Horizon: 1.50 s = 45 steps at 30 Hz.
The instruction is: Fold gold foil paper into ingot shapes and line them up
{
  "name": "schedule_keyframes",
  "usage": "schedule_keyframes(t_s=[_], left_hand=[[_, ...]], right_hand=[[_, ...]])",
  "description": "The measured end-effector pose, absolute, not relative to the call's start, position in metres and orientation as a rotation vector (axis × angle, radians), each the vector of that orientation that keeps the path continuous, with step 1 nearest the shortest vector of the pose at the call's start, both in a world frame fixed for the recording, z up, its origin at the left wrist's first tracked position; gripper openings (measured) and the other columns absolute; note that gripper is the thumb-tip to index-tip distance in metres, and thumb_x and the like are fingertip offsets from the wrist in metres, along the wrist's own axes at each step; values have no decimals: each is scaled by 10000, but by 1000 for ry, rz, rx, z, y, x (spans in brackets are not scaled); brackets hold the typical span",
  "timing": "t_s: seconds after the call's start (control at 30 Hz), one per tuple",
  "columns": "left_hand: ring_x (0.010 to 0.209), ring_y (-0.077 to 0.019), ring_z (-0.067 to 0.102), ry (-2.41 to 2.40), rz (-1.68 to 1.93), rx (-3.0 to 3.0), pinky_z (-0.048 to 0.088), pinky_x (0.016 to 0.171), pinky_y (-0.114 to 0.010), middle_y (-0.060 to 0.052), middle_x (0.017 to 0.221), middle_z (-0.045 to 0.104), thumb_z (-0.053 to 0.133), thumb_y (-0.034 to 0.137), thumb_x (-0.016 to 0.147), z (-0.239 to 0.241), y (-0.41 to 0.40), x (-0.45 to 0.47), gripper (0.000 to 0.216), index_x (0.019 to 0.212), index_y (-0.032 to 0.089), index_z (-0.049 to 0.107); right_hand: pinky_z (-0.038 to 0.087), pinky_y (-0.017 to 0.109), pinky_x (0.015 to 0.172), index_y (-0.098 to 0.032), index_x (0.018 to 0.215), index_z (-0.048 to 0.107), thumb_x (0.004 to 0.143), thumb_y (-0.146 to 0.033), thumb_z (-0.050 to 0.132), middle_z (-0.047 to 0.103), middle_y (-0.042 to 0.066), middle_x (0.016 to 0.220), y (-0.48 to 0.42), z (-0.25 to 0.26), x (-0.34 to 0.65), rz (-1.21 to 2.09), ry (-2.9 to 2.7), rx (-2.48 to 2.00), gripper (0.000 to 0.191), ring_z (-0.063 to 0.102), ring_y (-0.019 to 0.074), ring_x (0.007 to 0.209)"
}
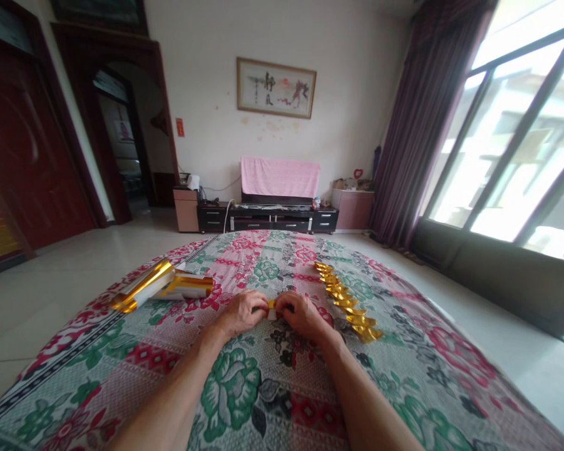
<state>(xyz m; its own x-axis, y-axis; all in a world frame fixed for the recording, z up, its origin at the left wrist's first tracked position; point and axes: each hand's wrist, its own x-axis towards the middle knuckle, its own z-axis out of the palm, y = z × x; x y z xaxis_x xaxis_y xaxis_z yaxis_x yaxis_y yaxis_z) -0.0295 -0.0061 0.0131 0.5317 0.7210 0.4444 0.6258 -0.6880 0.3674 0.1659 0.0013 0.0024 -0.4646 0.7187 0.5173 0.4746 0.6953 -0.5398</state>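
Observation:
My left hand (242, 311) and my right hand (302, 313) meet at the middle of a flowered cloth (244, 388), fingers curled. Between them they pinch a small piece of gold foil paper (271, 305), mostly hidden by the fingers. A row of several folded gold paper pieces (347, 302) runs diagonally just right of my right hand. To the left of my left hand lies a stack of gold foil sheets (162, 286), partly curled.
The cloth covers a round table whose edge drops to a pale tiled floor (61, 282). A low black TV cabinet (267, 218) with a pink cloth stands against the far wall. A dark red door is at left, large windows with curtains at right.

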Motion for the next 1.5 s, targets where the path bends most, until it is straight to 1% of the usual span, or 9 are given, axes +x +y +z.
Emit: schedule_keyframes(t_s=[0.1,0.2,0.4,0.57,0.73,0.97,1.2,1.33,1.5], left_hand=[[858,-137,586,1161,875,2552,419,849,-265,-2,914,676,554,150,706,13,-5,-31,156,731,214,693],[877,-137,585,1139,868,2528,420,854,-259,-7,934,668,578,154,690,12,-4,-32,142,744,214,694],[887,-151,580,1172,897,2536,416,853,-281,-22,940,672,579,200,740,8,-4,-31,126,784,203,697],[878,-151,585,1179,941,2536,429,837,-280,-19,933,681,530,211,781,6,-4,-31,171,803,211,700],[872,-153,602,1175,1009,2422,454,831,-261,-32,908,689,575,232,738,6,-3,-31,139,769,199,706],[777,-127,625,1225,1088,2308,479,749,-220,-17,826,700,541,173,732,4,2,-27,185,815,195,705],[793,-135,639,1363,1096,2208,480,725,-224,-5,871,710,508,172,750,-3,9,-18,228,880,208,691],[820,-145,634,1414,1084,2273,479,747,-239,-13,893,703,484,178,770,-6,13,-16,242,907,212,681],[831,-148,631,1464,1058,2296,478,752,-241,-17,900,699,474,185,780,-6,12,-15,245,916,215,675]], right_hand=[[434,238,796,-192,686,673,629,-27,494,646,16,871,0,4,168,457,-2202,-869,250,583,123,815],[432,245,815,-205,724,690,627,-65,552,638,14,916,-1,6,170,480,-2233,-862,219,581,133,854],[441,256,820,-223,770,700,685,-93,559,649,12,923,-2,7,172,480,-2226,-837,210,590,130,854],[447,258,806,-203,768,686,749,-118,529,659,25,892,-4,4,170,422,-2179,-828,180,595,129,834],[441,246,764,-188,756,645,784,-127,502,645,27,842,-4,2,165,345,-2135,-863,158,581,126,804],[407,221,677,-178,724,592,800,-136,489,602,18,739,-2,2,163,238,-2093,-984,135,547,123,722],[404,218,674,-184,777,621,792,-156,481,616,25,758,0,-1,161,203,-2010,-1090,143,563,126,715],[424,214,634,-183,863,627,734,-142,505,638,24,803,-2,1,163,261,-1962,-1132,182,572,114,648],[439,210,635,-178,923,613,684,-122,523,650,7,756,-4,3,162,334,-1961,-1099,261,588,120,656]])
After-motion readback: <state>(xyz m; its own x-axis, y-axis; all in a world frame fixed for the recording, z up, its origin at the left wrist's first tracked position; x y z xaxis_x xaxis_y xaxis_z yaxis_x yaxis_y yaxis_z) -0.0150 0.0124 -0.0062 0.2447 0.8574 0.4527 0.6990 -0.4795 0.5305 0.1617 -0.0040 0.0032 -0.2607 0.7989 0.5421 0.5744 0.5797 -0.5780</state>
